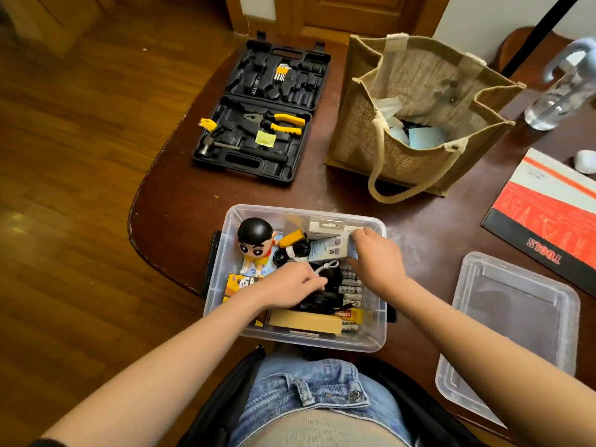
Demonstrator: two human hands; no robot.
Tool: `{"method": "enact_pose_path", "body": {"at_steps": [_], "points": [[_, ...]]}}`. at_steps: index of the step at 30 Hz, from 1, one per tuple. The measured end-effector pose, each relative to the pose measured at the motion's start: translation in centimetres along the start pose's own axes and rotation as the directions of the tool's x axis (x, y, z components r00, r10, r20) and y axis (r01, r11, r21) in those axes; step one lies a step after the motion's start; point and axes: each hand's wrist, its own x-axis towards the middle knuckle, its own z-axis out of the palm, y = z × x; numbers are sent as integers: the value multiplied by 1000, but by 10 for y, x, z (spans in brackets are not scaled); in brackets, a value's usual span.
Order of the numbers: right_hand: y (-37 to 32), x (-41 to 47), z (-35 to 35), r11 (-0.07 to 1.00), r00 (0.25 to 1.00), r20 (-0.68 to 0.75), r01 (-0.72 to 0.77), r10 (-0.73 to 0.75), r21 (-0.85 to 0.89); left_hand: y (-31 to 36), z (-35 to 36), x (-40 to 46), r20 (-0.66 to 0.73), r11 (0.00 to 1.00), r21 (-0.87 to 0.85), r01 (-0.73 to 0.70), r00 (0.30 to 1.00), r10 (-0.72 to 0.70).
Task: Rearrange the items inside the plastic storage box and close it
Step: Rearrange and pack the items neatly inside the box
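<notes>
- Right now both hands are inside the plastic storage box point(225, 253), which sits on the table point(180, 204) at its near edge, just in front of the person — easy reach, lid off.
- Right hand point(375, 258) pinches a small grey-blue carton point(329, 250) at its right end, prob. to shift it; carton's long axis runs left-right, tipped slightly.
- Left hand point(290, 287), fingers curled, digs into the black cables point(322, 300) mid-box; actual grip — can't tell.
- Box's long axis runs away from the person.
- Clear lid point(512, 321) lies flat to the right, apart from box, so closing isn't yet done.
</notes>
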Motion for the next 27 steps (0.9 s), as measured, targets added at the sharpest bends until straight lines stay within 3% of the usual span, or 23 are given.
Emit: {"method": "enact_pose_path", "body": {"at_steps": [4, 7, 9, 12, 16, 19, 27], "points": [[2, -4, 6, 992, 999, -30, 21, -18, 126, -8, -6, 21, -265, 988, 61, 143, 957, -122], [-2, -1, 7, 986, 993, -64, 110, -103, 128, -8, -9, 36, -240, 976, 102, 190, 957, -161], [-7, 1, 5, 976, 984, -61, 175, -169, 126, -7, -9, 42, -206, 950, 226, 216, 964, -170], [-14, 4, 1, 964, 973, -39, 229, -226, 137, -2, -8, 44, -272, 833, 466, 297, 944, -185], [-10, 5, -2, 967, 973, -16, 230, -230, 109, -1, -5, 45, -295, 694, 605, 389, 920, -258], [-8, 3, 0, 973, 977, -30, 213, -211, 92, -12, 0, 44, -284, 644, 640, 420, 907, -310], [-16, 14, 3, 966, 967, -38, 253, -251, 52, -19, 9, 39, -277, 709, 501, 496, 868, -411]]}}
